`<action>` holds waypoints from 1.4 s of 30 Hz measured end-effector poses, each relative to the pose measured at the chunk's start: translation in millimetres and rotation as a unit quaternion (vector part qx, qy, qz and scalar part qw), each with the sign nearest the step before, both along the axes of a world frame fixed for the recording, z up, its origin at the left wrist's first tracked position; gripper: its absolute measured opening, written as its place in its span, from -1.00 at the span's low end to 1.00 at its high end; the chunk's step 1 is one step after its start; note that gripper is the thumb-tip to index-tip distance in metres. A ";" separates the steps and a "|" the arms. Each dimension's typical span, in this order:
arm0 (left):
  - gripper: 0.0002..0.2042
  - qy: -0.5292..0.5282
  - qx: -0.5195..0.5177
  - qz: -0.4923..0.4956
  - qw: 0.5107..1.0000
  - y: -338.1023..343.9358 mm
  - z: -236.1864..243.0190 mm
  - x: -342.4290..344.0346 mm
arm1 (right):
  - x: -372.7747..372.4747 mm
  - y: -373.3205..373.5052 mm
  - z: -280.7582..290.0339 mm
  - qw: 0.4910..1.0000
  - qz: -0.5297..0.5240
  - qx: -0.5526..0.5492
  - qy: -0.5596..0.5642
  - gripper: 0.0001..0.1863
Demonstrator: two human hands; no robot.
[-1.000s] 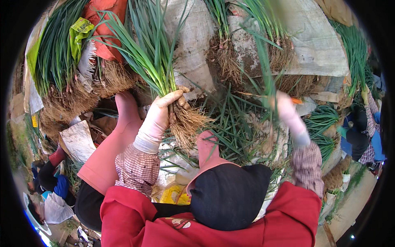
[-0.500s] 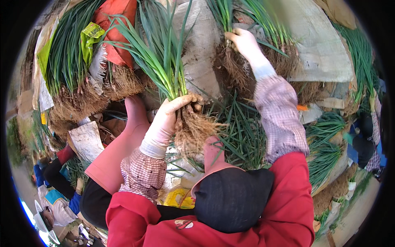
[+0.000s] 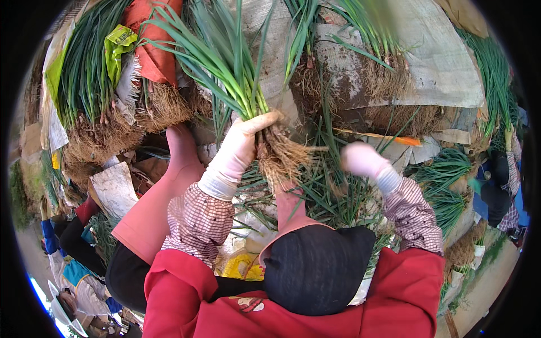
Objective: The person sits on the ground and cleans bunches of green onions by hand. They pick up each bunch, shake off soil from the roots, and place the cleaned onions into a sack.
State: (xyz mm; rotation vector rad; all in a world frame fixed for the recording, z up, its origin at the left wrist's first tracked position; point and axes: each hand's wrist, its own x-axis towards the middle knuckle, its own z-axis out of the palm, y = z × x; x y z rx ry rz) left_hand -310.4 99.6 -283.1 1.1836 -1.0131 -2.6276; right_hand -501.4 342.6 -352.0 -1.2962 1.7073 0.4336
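My left hand [image 3: 251, 135], in a pale glove, is closed round a bunch of green onions [image 3: 243, 93] above my boots. Its leaves point up and left; the tan tangled roots [image 3: 284, 155] hang out below my fist on the right. My right hand [image 3: 363, 159], gloved too, is smeared by motion over a heap of loose green leaves [image 3: 332, 197]. Whether it holds anything cannot be seen. Beyond the hands, a few more green onions [image 3: 301, 39] lie on soil, and a rooted pile [image 3: 386, 62] lies at the far right.
Stacked green onions [image 3: 90, 73] with long roots lie at the far left beside a red-orange cloth [image 3: 155, 48]. Pale sacking [image 3: 445, 67] spreads at the far right. An orange-handled tool [image 3: 403, 140] lies right of the leaf heap. Another person [image 3: 84, 276] sits at the lower left.
My right hand has let go of the far green onions and come back toward me, over the leaf heap. My left hand, with its bunch, has shifted slightly right and away from me.
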 end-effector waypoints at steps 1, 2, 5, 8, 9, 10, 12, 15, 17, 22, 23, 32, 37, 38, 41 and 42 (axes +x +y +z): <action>-0.77 -0.011 -0.017 -0.005 1.000 -1.7 3.1 8.5 | 12.3 1.3 18.6 0.991 0.094 0.064 -0.071 -0.61; -0.78 -0.019 -0.016 -0.005 1.000 1.9 3.4 11.9 | 15.0 -9.4 24.8 0.994 -0.007 -0.072 -0.084 -0.59; -0.81 -0.048 -0.025 -0.013 0.998 17.7 6.1 16.1 | 22.9 -84.8 54.0 0.831 -0.470 -0.188 -0.230 -0.56; -0.80 -0.049 -0.007 -0.025 0.998 29.3 8.7 16.7 | 30.1 -134.0 50.6 0.822 -0.424 -0.303 -0.229 -0.63; -0.81 -0.039 -0.025 -0.018 0.999 27.8 8.5 14.2 | 37.2 -140.0 41.8 0.843 -0.372 -0.361 -0.148 -0.64; -0.82 -0.034 -0.048 -0.001 0.998 23.9 9.8 13.8 | 51.0 -143.5 30.7 0.860 -0.243 -0.444 -0.066 -0.69; -0.82 -0.021 -0.076 0.018 0.997 20.8 4.8 14.5 | 66.1 -140.2 39.4 0.840 -0.165 -0.517 0.012 -0.77; -0.81 -0.010 -0.076 -0.015 0.997 15.4 18.8 11.7 | 52.7 -139.4 28.4 0.805 -0.261 -0.532 0.014 -0.82; -0.78 0.033 -0.078 0.025 0.996 15.0 34.4 9.9 | 15.2 -128.9 37.6 0.814 -0.452 -0.359 -0.062 -0.68; -0.46 0.078 -0.074 0.037 0.994 -12.5 59.0 13.8 | 4.5 -130.1 32.0 0.962 -0.176 -0.209 0.026 -0.55; -0.47 0.085 -0.034 -0.007 0.996 -20.3 48.6 13.9 | -11.2 -140.3 31.7 0.909 -0.272 -0.298 0.106 -0.54; -0.76 -0.003 0.011 -0.003 1.000 -23.3 12.2 2.4 | 0.6 -157.0 65.2 0.911 -0.261 -0.301 0.107 -0.73; -0.79 -0.002 -0.017 0.008 1.000 -10.5 -10.7 -0.5 | 29.0 -117.1 96.0 0.903 -0.275 -0.308 -0.118 -0.53; -0.79 0.001 -0.014 0.001 1.000 -5.7 -1.9 -4.9 | 23.6 -117.5 90.8 0.854 -0.356 -0.350 -0.145 -0.50; -0.84 0.001 -0.057 0.019 0.998 22.8 14.2 -13.0 | 45.9 -140.3 54.0 0.617 -0.624 -0.296 -0.378 -0.54; -0.84 0.015 -0.057 0.014 0.998 22.3 16.0 -10.5 | 45.5 -136.3 50.5 0.539 -0.666 -0.256 -0.447 -0.61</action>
